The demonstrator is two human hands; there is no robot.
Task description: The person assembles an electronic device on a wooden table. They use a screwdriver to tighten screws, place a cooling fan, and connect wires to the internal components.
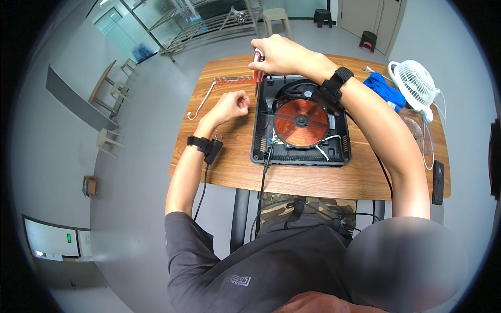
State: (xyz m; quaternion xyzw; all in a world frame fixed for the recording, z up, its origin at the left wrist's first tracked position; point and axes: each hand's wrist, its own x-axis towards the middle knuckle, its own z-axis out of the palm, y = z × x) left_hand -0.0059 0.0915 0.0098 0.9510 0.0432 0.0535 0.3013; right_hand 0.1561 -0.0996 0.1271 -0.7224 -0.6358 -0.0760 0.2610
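Note:
An opened induction cooker [301, 156] lies on the wooden table, its round copper coil [301, 123] exposed in the black casing. At the casing's far left corner, my right hand [282, 55] is closed round a red-and-white handled screwdriver [258, 61], whose dark shaft points down. My left hand [233, 107] is curled on the table just left of the casing. Whatever its fingers may hold is hidden. A red strip of metal bits [234, 80] lies beyond my left hand. Several tiny screws [218, 136] lie by my left wrist.
A thin white strip [201, 100] lies at the table's left. On the right are a white fan [413, 81], a blue cloth [383, 89], a clear plastic container [415, 128] and a black flat bar [438, 182]. A black cord [264, 177] runs from the cooker over the near edge.

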